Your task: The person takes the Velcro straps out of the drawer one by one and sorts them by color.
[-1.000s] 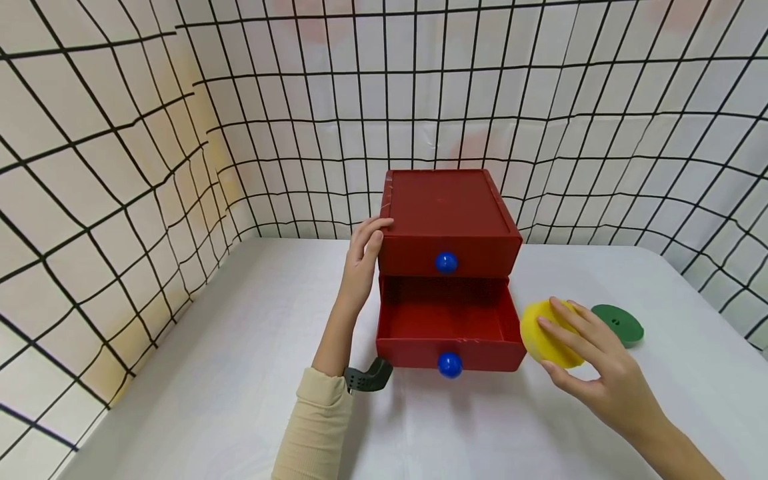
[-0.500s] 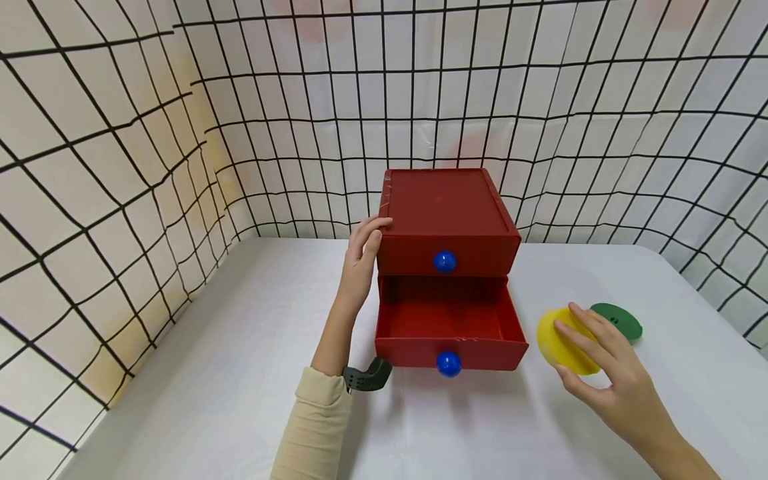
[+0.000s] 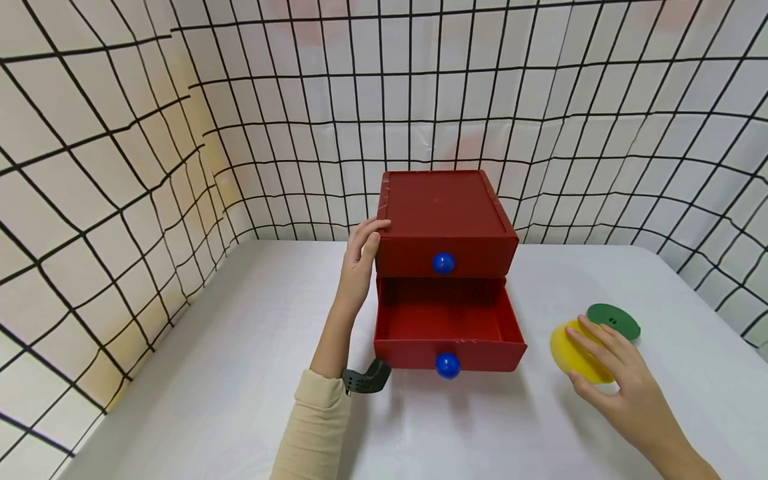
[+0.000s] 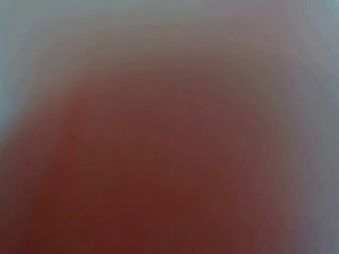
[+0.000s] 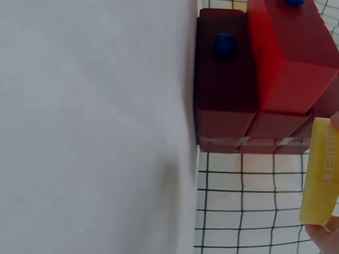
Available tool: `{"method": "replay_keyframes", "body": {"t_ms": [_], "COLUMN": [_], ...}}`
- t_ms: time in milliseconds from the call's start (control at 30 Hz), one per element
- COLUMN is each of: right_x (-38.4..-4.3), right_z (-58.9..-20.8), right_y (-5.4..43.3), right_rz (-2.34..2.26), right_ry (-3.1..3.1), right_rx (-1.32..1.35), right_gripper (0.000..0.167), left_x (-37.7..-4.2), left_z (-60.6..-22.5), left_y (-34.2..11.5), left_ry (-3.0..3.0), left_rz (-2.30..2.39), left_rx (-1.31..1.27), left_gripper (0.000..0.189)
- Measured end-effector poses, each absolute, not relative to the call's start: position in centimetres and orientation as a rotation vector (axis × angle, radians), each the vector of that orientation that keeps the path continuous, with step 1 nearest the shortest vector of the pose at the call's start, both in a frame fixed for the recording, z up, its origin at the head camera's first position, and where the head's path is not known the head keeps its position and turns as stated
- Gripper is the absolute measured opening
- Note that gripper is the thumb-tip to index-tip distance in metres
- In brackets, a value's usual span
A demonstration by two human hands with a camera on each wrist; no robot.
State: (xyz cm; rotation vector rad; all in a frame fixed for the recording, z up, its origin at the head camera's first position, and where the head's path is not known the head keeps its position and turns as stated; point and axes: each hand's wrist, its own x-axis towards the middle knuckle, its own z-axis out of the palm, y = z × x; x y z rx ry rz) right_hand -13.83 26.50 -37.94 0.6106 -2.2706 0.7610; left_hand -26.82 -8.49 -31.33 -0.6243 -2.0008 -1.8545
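My right hand (image 3: 630,390) holds a round, thick yellow disc (image 3: 573,353) by its edge, between thumb and fingertips, right of the drawer cabinet. In the right wrist view, the yellow disc (image 5: 320,169) shows pale lettering on its side. My left hand (image 3: 360,263) rests against the left side of the red drawer cabinet (image 3: 444,200), fingertips over its top edge. Below the upper drawer, a pulled-out drawer (image 3: 447,323) with a blue knob (image 3: 447,365) shows a bare inside. The left wrist view is only a reddish blur.
A green disc (image 3: 615,321) with small holes in its middle lies on the white table (image 3: 270,320), just beyond my right hand. The right wrist view shows a lower drawer (image 5: 225,79) pushed in beneath the pulled-out one. Black grid netting (image 3: 300,133) encloses the table.
My right hand has moved right and toward me with the yellow disc, away from the pulled-out drawer. My left hand and the cabinet have stayed in place.
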Motion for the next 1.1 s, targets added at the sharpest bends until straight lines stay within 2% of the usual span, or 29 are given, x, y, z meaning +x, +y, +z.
{"method": "replay_keyframes", "body": {"t_ms": [100, 267, 733, 1100], "right_x": [-13.7, -13.6, -13.8, -14.1], "right_z": [-38.4, -39.0, -40.6, -41.6], "right_y": [26.9, 27.7, 30.7, 32.6], "right_rz": [0.746, 0.755, 0.715, 0.610], "right_ry": [-2.302, -2.331, -2.405, -2.589], "right_rx": [0.569, 0.483, 0.319, 0.183], "right_gripper": [0.064, 0.065, 0.059, 0.060], "left_x": [-27.0, -25.5, -25.6, -25.5], "left_z": [-31.5, -30.1, -30.1, -30.2], "left_y": [-8.5, -8.2, -8.4, -8.3], "left_ry": [-2.000, -2.022, -2.014, -2.037], "left_rz": [-1.845, -1.874, -1.865, -1.834], "left_rx": [-0.632, -0.609, -0.641, -0.617], "left_gripper": [0.038, 0.033, 0.032, 0.032]}}
